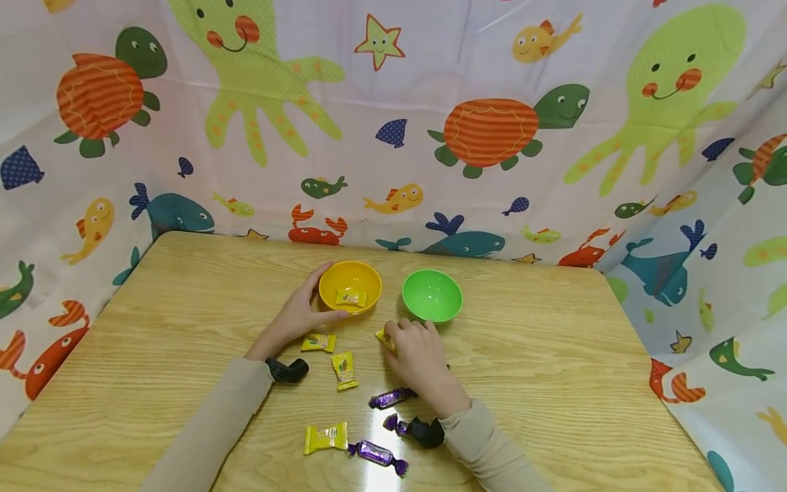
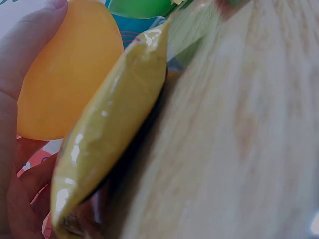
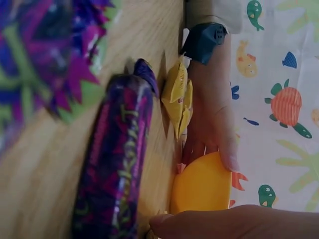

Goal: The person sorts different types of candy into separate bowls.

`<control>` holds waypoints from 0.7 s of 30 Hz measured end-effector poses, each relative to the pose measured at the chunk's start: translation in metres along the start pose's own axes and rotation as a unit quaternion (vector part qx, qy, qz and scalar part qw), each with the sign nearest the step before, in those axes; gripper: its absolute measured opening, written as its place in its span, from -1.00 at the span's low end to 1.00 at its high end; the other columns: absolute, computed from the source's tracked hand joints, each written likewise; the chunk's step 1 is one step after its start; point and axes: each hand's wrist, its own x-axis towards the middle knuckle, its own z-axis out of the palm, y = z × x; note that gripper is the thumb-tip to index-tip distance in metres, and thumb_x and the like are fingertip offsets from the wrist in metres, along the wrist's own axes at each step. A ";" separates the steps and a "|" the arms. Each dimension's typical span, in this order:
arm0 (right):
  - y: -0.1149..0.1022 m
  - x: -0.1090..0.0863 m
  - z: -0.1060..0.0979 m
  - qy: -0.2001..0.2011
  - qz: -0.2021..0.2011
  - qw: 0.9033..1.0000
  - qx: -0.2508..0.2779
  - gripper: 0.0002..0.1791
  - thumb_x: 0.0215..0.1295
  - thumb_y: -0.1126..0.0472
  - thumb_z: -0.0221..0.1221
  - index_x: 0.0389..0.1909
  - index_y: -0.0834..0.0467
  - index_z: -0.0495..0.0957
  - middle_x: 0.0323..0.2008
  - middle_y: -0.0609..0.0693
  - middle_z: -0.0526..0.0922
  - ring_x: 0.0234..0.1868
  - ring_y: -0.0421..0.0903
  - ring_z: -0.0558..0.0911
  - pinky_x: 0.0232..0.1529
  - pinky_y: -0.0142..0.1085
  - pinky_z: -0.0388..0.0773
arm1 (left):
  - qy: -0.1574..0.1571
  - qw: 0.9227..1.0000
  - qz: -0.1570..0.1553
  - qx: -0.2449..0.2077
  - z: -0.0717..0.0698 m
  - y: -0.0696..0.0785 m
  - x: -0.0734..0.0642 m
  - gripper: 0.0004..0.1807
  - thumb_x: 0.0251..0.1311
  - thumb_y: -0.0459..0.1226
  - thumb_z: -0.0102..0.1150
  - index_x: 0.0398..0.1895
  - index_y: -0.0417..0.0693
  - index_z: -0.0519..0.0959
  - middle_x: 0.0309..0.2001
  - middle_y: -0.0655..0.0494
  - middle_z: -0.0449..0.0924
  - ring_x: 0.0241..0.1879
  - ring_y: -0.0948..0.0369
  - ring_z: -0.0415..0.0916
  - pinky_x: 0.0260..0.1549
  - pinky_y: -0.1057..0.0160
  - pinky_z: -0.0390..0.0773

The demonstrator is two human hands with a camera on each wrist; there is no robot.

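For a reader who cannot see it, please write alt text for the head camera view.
On a wooden table, the left hand holds a yellow bowl with one yellow candy inside, while the right hand pinches a yellow candy near an empty green bowl. More yellow and purple candies lie nearby.

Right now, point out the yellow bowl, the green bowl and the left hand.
yellow bowl (image 1: 363,277), head view, inner back wall.
green bowl (image 1: 432,295), head view, inside bottom.
left hand (image 1: 297,316), head view, back of the hand.
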 end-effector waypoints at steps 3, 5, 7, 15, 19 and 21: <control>0.000 -0.001 0.003 0.012 -0.003 1.000 0.006 -0.75 -0.02 0.18 0.48 -0.40 0.07 0.58 -0.49 -0.06 0.54 -0.49 -0.01 0.57 -0.47 -0.23 0.28 | -0.002 1.000 -0.002 -0.001 0.000 0.000 0.000 0.15 0.00 0.03 0.52 0.59 0.23 -0.01 0.55 0.12 0.01 0.52 0.08 -0.08 0.45 -0.14 -0.09; 0.001 -0.002 0.005 0.018 -0.006 1.000 0.013 -0.74 -0.05 0.21 0.48 -0.42 0.06 0.56 -0.50 -0.07 0.53 -0.50 -0.01 0.56 -0.48 -0.24 0.26 | -0.002 1.000 -0.002 -0.005 0.000 0.000 -0.001 0.15 -0.01 0.03 0.52 0.59 0.22 -0.01 0.55 0.12 0.02 0.52 0.09 -0.08 0.46 -0.13 -0.09; 0.001 -0.002 0.006 0.020 -0.008 1.000 0.019 -0.73 -0.08 0.24 0.47 -0.43 0.06 0.55 -0.50 -0.07 0.52 -0.52 -0.02 0.56 -0.49 -0.25 0.25 | -0.003 1.000 -0.001 -0.005 0.000 0.001 -0.001 0.15 -0.01 0.04 0.52 0.59 0.23 -0.01 0.55 0.12 0.02 0.52 0.09 -0.08 0.46 -0.12 -0.08; 0.004 0.000 0.007 0.011 -0.010 0.999 0.045 -0.73 -0.16 0.29 0.43 -0.44 0.05 0.55 -0.52 -0.07 0.51 -0.54 -0.04 0.54 -0.50 -0.28 0.20 | -0.001 1.000 0.001 -0.007 -0.001 0.001 -0.001 0.15 -0.01 0.04 0.52 0.59 0.20 -0.01 0.54 0.12 0.03 0.51 0.10 -0.05 0.46 -0.11 -0.08; 0.006 0.004 0.000 0.001 -0.004 0.998 0.070 -0.75 -0.16 0.30 0.42 -0.42 0.04 0.58 -0.49 -0.07 0.55 -0.55 -0.10 0.49 -0.49 -0.30 0.20 | -0.004 1.000 0.000 -0.007 -0.001 0.000 -0.001 0.14 0.01 0.02 0.52 0.59 0.21 -0.01 0.55 0.11 0.02 0.52 0.09 -0.06 0.46 -0.11 -0.08; 0.006 0.006 -0.007 -0.006 0.003 0.996 0.084 -0.76 -0.15 0.30 0.40 -0.42 0.05 0.58 -0.48 -0.08 0.56 -0.56 -0.14 0.43 -0.48 -0.30 0.19 | -0.004 1.000 -0.001 -0.007 0.000 0.000 0.000 0.14 0.00 0.02 0.52 0.58 0.21 0.00 0.55 0.12 0.02 0.52 0.09 -0.07 0.46 -0.12 -0.09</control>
